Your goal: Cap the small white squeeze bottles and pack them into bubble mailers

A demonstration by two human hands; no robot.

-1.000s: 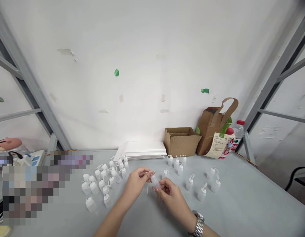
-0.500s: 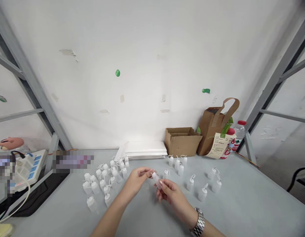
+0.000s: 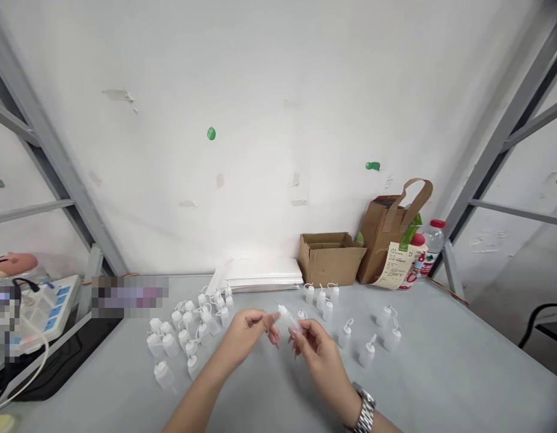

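My right hand point(image 3: 321, 352) is closed around a small translucent squeeze bottle point(image 3: 295, 325), tilted with its top toward the upper left. The bottle has a white cap point(image 3: 282, 310) and a thin needle tip sticking up from it. Beside that cap is my left hand point(image 3: 249, 337), its fingers apart and partly smeared by motion; whether a fingertip touches the cap I cannot tell. Several similar white bottles point(image 3: 163, 374) stand in a group left of my hands. More of them, with looped cap straps point(image 3: 367, 353), are spread out on the right.
Against the wall lie a stack of white sheets point(image 3: 260, 273), an open cardboard box point(image 3: 330, 264), a brown paper bag point(image 3: 372, 240) and a red-capped plastic bottle point(image 3: 435, 240). A power strip point(image 3: 64, 310) with cables is at the left on the grey table point(image 3: 462, 361).
My left fingers have shifted off the top of the bottle, and its needle tip now shows. My right hand still holds the bottle. The view has turned slightly.
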